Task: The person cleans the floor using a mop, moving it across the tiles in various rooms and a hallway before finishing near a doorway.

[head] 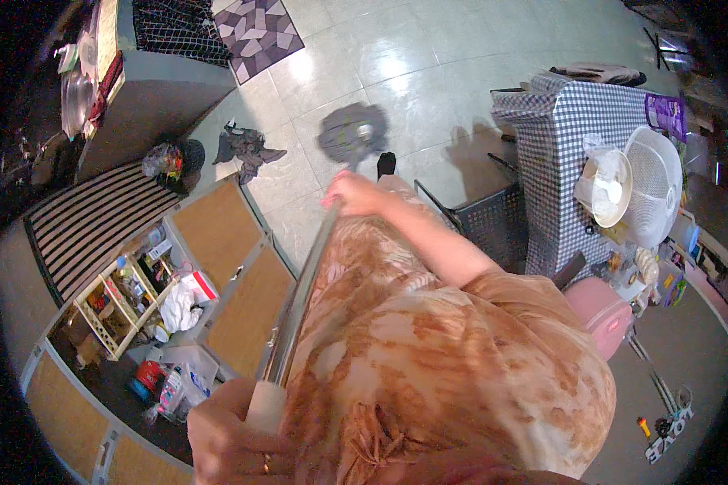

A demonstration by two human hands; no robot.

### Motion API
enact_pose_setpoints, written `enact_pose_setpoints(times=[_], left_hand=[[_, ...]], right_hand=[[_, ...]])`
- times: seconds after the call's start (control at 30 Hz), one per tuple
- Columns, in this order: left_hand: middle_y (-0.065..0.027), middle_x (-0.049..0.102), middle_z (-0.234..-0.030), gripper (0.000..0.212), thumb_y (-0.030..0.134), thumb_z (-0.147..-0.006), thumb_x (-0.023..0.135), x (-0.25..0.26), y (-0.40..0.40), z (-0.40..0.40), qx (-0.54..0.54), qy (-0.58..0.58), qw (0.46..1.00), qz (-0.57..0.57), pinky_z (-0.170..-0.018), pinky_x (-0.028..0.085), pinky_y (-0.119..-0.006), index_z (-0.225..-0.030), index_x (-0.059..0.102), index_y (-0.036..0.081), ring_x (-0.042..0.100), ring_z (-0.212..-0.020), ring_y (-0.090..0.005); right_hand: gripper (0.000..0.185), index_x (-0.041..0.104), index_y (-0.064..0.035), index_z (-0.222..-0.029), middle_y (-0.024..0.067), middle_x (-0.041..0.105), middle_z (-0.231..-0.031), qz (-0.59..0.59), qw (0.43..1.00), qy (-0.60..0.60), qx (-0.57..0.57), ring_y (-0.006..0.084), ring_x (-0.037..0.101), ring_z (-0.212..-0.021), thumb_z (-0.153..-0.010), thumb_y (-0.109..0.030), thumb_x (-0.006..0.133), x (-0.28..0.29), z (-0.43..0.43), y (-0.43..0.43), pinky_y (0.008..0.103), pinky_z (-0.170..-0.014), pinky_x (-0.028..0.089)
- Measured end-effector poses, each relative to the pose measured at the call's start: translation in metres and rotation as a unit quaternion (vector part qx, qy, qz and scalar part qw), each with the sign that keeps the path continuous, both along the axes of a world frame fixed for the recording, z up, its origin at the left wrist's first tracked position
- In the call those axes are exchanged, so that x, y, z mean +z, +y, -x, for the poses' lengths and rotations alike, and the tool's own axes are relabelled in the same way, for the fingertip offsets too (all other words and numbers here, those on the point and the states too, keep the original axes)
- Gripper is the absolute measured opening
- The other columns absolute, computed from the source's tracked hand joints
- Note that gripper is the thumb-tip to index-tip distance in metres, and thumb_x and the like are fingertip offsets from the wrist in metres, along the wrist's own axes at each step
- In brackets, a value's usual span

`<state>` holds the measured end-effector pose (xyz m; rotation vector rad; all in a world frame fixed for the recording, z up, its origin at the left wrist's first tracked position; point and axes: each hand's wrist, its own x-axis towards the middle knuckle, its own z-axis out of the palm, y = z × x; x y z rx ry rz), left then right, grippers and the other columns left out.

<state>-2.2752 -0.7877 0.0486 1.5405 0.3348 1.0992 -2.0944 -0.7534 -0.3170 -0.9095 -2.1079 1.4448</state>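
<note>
My left hand (pixel 236 430) grips the pale end piece of a long metal pole (pixel 306 291) at the lower left. Farther down the pole, my right hand (pixel 358 195) is closed around it. Below my right hand the pole meets what looks like a mop's round, dark grey head (pixel 346 136), blurred, on the tiled floor. A dark foot (pixel 386 163) shows beside it. To the left of the mop head a crumpled dark cloth or bag (pixel 242 148) lies on the tiles.
At right stand a table with a checked cloth (pixel 537 145) and a black perforated chair (pixel 491 224). Wood-panelled cabinet doors (pixel 218 224) are close on the left, near a cream divided organizer (pixel 139 327). A patterned mat (pixel 261 36) lies on the floor beyond.
</note>
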Motion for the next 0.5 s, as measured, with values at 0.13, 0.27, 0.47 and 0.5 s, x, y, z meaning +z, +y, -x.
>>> enact_pose_setpoints(times=[0.13, 0.27, 0.47, 0.5], left_hand=[[-0.0045, 0.038, -0.049, 0.033, 0.017, -0.076, 0.050, -0.035, -0.023, -0.006, 0.041, -0.026, 0.996, 0.080, -0.050, 0.038, -0.032, -0.050, 0.033, 0.006, 0.041, -0.046, -0.0209], [-0.0043, 0.037, -0.049, 0.032, 0.016, -0.075, 0.049, -0.123, -0.039, -0.008, 0.071, -0.052, 0.977, 0.196, -0.051, 0.037, -0.032, -0.049, 0.031, 0.006, 0.040, -0.046, -0.0209], [-0.0055, 0.036, -0.049, 0.032, 0.015, -0.075, 0.048, -0.177, -0.101, 0.034, 0.137, -0.028, 0.974, 0.179, -0.056, 0.037, -0.034, -0.050, 0.031, 0.004, 0.039, -0.047, -0.0215], [-0.0058, 0.036, -0.049, 0.032, 0.016, -0.076, 0.048, -0.174, -0.118, 0.050, 0.148, -0.032, 0.974, 0.171, -0.057, 0.037, -0.034, -0.051, 0.032, 0.003, 0.038, -0.047, -0.0217]], right_hand=[[0.018, 0.065, -0.0067, -0.076, 0.0146, 0.063, -0.079, 0.014, 0.996, -0.062, -0.067, 0.0323, 0.059, -0.077, -0.061, -0.018, 0.067, -0.032, -0.069, -0.014, 0.0415, -0.072, 0.045], [0.017, 0.062, -0.0054, -0.066, 0.0155, 0.060, -0.071, 0.010, 0.960, -0.230, -0.158, 0.0334, 0.058, -0.072, -0.071, -0.021, 0.066, -0.061, -0.139, -0.027, 0.0420, -0.071, 0.045], [0.028, 0.068, -0.0126, -0.087, 0.0149, 0.062, -0.096, -0.097, 0.902, -0.346, -0.240, 0.0318, 0.054, -0.100, -0.059, -0.015, 0.073, -0.133, -0.114, -0.070, 0.0433, -0.087, 0.040], [0.029, 0.068, -0.0138, -0.087, 0.0139, 0.062, -0.096, -0.065, 0.923, -0.309, -0.219, 0.0312, 0.054, -0.100, -0.058, -0.014, 0.073, -0.132, -0.092, -0.082, 0.0445, -0.088, 0.039]])
